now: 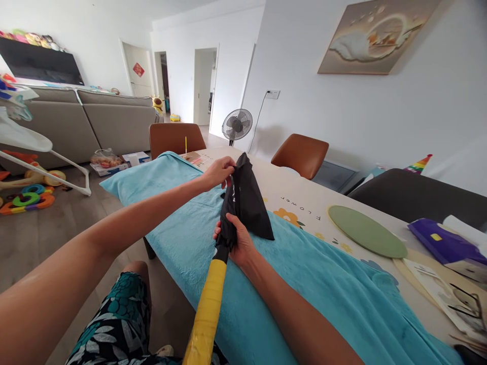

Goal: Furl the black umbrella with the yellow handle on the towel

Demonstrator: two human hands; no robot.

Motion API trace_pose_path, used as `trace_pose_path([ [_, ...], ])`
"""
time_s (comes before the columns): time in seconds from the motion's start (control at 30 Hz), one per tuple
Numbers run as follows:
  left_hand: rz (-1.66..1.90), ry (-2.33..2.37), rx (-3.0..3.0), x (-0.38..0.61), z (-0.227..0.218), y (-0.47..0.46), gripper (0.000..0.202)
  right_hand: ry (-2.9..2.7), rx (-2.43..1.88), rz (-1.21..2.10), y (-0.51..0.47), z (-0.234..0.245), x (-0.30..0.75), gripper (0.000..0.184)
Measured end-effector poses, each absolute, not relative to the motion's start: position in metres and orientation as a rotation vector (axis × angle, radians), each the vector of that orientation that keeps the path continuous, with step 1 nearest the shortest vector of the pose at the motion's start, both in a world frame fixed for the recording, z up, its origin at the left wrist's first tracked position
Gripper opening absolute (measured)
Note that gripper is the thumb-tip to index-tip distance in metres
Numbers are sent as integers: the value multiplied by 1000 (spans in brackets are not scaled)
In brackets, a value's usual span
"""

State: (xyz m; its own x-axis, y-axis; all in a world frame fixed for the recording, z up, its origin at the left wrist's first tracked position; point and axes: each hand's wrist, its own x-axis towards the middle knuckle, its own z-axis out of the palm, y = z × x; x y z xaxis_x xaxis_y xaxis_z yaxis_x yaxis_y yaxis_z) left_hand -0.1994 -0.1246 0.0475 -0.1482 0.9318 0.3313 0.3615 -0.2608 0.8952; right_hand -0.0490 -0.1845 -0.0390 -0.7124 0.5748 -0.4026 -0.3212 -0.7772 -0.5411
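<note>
A folded black umbrella (254, 208) points away from me, with its yellow handle (209, 304) running down toward my body. My right hand (241, 242) wraps round the lower canopy, just above the black collar where the handle begins. Farther up, my left hand (219, 173) has its fingers closed on the canopy fabric near the far end. One loose triangular panel of black cloth hangs out to the right. Beneath the umbrella lies a light blue blanket (182, 203) on the table. Some of my fingertips are hidden by the cloth.
A green oval mat (365, 230), a purple tissue pack (445, 241) and glasses (466, 301) lie on the table (300, 195) at right. Two brown chairs (177, 139) and a fan (236, 125) stand beyond. Toys (28, 197) are on the floor at left.
</note>
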Motion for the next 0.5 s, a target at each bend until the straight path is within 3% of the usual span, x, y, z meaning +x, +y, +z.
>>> trace_pose_path([
  [0.2,1438,1427,1309,-239,28,-130,9,-555,-762,2443,-185,-37,-48,33],
  [0.5,1556,1271,1194,-254,32,-146,5,-534,-728,2475,-183,-39,-47,39],
])
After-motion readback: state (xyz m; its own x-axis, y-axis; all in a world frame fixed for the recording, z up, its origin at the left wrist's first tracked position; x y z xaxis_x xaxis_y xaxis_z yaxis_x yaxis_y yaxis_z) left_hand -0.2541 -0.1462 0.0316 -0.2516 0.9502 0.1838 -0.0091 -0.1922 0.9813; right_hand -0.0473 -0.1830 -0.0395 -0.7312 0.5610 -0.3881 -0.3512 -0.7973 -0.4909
